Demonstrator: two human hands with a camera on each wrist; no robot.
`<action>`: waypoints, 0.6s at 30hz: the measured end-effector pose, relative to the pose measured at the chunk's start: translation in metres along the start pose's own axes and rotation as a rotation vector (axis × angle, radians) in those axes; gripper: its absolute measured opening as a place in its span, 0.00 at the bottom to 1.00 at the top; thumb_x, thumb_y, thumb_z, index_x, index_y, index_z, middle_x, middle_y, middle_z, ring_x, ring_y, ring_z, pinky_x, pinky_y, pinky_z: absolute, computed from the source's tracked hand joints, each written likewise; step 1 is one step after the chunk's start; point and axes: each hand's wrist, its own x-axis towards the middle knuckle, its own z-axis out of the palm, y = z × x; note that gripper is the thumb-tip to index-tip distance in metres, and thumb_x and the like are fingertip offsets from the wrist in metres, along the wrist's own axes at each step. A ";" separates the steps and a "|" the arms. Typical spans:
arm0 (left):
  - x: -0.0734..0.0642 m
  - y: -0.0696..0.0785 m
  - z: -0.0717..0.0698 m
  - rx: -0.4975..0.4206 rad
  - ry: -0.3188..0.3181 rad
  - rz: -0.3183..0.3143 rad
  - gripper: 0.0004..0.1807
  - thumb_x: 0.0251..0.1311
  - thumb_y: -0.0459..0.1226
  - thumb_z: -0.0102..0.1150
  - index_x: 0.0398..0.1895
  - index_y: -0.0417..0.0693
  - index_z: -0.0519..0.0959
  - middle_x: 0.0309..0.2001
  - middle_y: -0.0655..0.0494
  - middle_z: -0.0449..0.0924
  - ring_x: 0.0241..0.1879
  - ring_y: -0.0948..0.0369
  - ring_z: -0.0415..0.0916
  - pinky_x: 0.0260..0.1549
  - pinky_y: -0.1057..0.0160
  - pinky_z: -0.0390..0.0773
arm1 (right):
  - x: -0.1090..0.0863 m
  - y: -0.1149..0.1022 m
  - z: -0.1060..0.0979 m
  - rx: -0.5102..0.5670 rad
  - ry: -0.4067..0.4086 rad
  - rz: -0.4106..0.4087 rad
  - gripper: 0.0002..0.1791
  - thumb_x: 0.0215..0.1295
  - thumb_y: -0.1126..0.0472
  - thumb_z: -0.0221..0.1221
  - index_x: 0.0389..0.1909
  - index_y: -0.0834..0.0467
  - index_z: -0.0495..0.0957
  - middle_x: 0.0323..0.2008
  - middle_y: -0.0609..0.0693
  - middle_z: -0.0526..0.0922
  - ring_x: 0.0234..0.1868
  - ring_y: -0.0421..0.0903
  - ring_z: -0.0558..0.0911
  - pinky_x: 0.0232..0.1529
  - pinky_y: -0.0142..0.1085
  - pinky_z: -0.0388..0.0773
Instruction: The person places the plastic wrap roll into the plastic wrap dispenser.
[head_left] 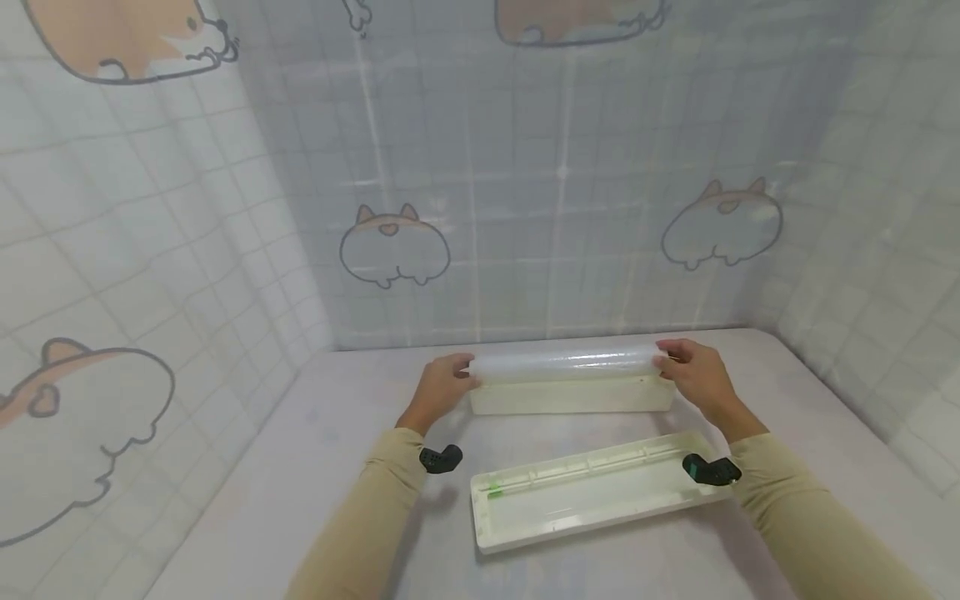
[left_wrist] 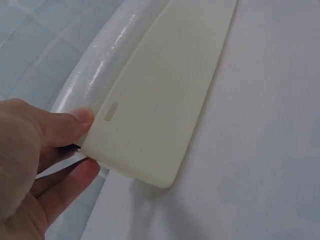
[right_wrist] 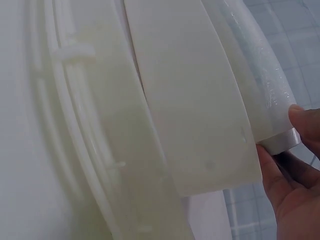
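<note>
A roll of clear plastic wrap (head_left: pixel 562 362) lies lengthwise along the top of a long cream box (head_left: pixel 573 398) near the back of the table. My left hand (head_left: pixel 438 385) pinches the roll's left end; in the left wrist view its thumb presses on the film beside the box's corner, with fingers below. At the opposite end, my right hand (head_left: pixel 701 382) holds the roll between thumb and fingers. The right wrist view shows that roll end (right_wrist: pixel 270 85) at the box's upper edge. The inside of the box is hidden.
In front of the box lies a long shallow cream lid (head_left: pixel 588 523), inner side up, with a rail along one side and a small green piece (head_left: pixel 494 490) at its left. Behind the table (head_left: pixel 360 417) hangs a grid-patterned curtain (head_left: pixel 517 183) with cartoon dogs.
</note>
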 end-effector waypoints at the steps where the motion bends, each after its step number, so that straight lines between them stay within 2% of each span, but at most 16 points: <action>1: 0.000 0.000 0.000 0.007 0.001 0.004 0.28 0.62 0.40 0.68 0.64 0.39 0.76 0.59 0.42 0.79 0.53 0.50 0.82 0.54 0.50 0.79 | 0.000 0.001 -0.001 0.005 0.001 -0.012 0.27 0.75 0.58 0.56 0.67 0.70 0.69 0.62 0.70 0.74 0.53 0.61 0.82 0.49 0.35 0.81; 5: 0.001 0.000 0.002 0.020 0.007 0.009 0.28 0.61 0.40 0.69 0.64 0.42 0.77 0.59 0.44 0.80 0.53 0.51 0.82 0.53 0.50 0.79 | 0.001 0.003 -0.004 0.023 -0.009 -0.049 0.25 0.74 0.61 0.57 0.65 0.72 0.69 0.61 0.71 0.74 0.52 0.62 0.82 0.44 0.26 0.80; 8: 0.001 -0.004 0.004 -0.003 0.012 0.008 0.28 0.61 0.40 0.69 0.64 0.42 0.77 0.58 0.44 0.81 0.52 0.52 0.82 0.53 0.50 0.79 | 0.001 0.005 -0.005 0.026 -0.022 -0.055 0.25 0.73 0.62 0.57 0.65 0.72 0.69 0.61 0.71 0.74 0.52 0.62 0.82 0.42 0.24 0.79; 18: 0.001 -0.005 0.007 -0.022 0.029 -0.022 0.28 0.59 0.39 0.70 0.64 0.43 0.77 0.59 0.44 0.80 0.53 0.51 0.82 0.55 0.50 0.78 | 0.003 0.009 -0.004 0.005 -0.027 -0.046 0.27 0.74 0.59 0.57 0.66 0.71 0.68 0.62 0.70 0.74 0.52 0.61 0.83 0.43 0.22 0.76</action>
